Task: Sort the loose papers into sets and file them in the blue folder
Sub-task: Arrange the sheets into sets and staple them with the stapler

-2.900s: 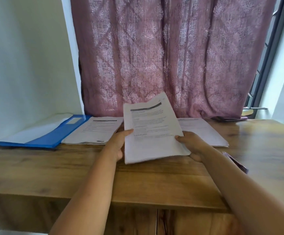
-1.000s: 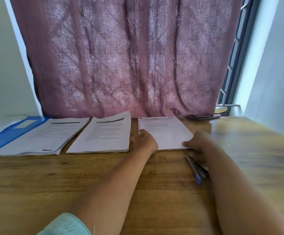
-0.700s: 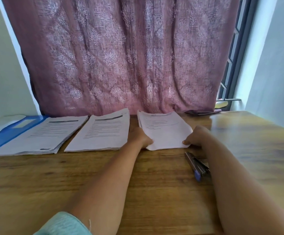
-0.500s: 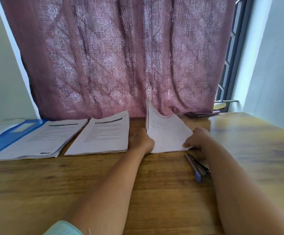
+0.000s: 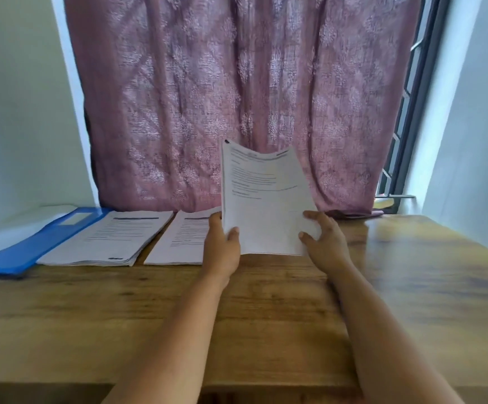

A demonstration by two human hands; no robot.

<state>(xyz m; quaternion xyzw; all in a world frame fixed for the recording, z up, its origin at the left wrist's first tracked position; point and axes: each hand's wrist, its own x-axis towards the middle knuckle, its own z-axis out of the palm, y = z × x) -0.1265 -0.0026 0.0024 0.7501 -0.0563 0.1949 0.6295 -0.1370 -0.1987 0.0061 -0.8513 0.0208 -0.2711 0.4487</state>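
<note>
**Third set of papers lifted, two sets and folder waiting to the left**

Raised off the wooden table [image 5: 266, 310], tilted nearly upright in front of the pink curtain [image 5: 237, 97]: a thin sheaf of printed papers [image 5: 266, 199], top edge bowing a little. Gripped at its lower left edge by the left hand [image 5: 222, 249], thumb on the printed face and fingers behind. Framed at the lower right corner by the right hand [image 5: 324, 243], fingers spread and loose, touching or just beside the edge; contact too blurred to call, so released rather than clamped.

Likely light and floppy, only a few sheets thick. Prone to sagging, fanning apart or sliding sheet over sheet if held by one corner. Best taken at both lower corners or along the two side edges, thumbs in front, then squared with a tap on the table. Easy to crease under a hard pinch.

Flat on the table to the left: a middle stack [image 5: 178, 240], partly hidden behind the left wrist, then a thicker left stack [image 5: 111, 237] just beside it. Beyond that, the blue folder [image 5: 33, 243], lying closed at the far left, well apart from both hands. Nothing filed in it as far as can be judged.
</note>
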